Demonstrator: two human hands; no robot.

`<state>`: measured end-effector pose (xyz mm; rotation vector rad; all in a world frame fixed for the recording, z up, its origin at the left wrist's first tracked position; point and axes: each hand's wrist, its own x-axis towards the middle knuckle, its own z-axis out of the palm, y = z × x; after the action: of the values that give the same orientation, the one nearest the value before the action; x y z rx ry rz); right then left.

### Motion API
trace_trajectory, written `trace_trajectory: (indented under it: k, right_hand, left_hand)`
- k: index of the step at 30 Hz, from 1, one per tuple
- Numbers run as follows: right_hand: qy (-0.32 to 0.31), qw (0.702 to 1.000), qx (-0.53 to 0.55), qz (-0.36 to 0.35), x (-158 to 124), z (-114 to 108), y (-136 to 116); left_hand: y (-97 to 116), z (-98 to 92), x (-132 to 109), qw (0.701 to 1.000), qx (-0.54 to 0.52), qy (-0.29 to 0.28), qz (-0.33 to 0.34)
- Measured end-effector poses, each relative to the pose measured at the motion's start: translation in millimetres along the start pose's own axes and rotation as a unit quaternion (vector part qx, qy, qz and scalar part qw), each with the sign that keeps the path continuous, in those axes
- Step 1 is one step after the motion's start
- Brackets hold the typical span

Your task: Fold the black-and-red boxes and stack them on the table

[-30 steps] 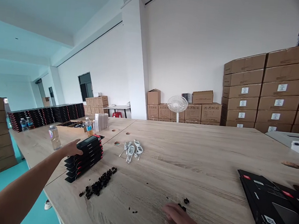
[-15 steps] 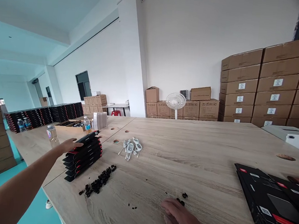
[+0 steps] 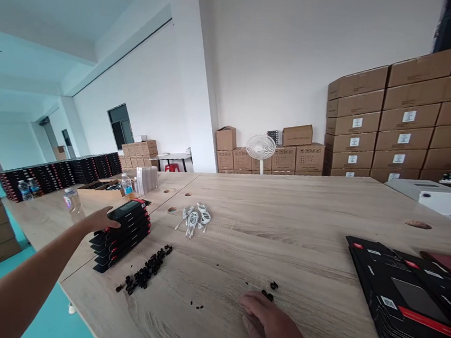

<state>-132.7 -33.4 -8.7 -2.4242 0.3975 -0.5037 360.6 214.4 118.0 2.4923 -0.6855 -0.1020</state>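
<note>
My left hand (image 3: pixel 101 221) reaches out to the left end of the top black box (image 3: pixel 128 210) on a stack. Its fingers and thumb are closed at that end; some fingertips are hidden. Under it are several similar black boxes (image 3: pixel 126 244) with red marks. My right hand (image 3: pixel 268 322) rests low over the tabletop, fingers loosely bent with a gap to the thumb, and nothing shows in it. Just beyond its fingers lie a few small black parts (image 3: pixel 274 285). A long heap of small black pieces (image 3: pixel 145 274) lies right of the stack.
Bundled white cables (image 3: pixel 192 219) lie mid-table. On the right are flat black printed sleeves (image 3: pixel 408 293) in a pile. Bottles (image 3: pixel 73 202) and an open carton (image 3: pixel 101 191) stand beyond the stack. Cartons (image 3: pixel 405 122) and a white fan (image 3: pixel 261 147) are behind the table (image 3: pixel 285 212).
The top box, tilted before, now lies flatter on the stack, with my left hand still at its end. The view has shifted slightly; my right hand has hardly moved.
</note>
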Motion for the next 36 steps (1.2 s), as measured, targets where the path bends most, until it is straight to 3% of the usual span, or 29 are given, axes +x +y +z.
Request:
trace_trajectory:
  k: [5, 29, 32, 36]
  right_hand:
    - [-0.004, 1.0, 0.001, 0.005, 0.2, 0.8, 1.0]
    - [0.007, 1.0, 0.002, 0.0, 0.0, -0.2, 0.4]
    - [0.006, 1.0, 0.006, 0.003, 0.6, -1.7, -1.7]
    - [0.006, 1.0, 0.009, 0.008, 0.5, -4.0, -6.1]
  left_hand:
    - [7.8, -0.3, -6.7, 0.999, 0.011, -0.039, -0.002]
    - [12.0, -1.7, -6.6, 0.999, 0.035, -0.001, -0.028]
    - [23.1, -2.2, -12.9, 0.998, 0.051, 0.031, -0.015]
    - [55.9, 4.7, -29.9, 0.988, 0.074, 0.126, 0.048]
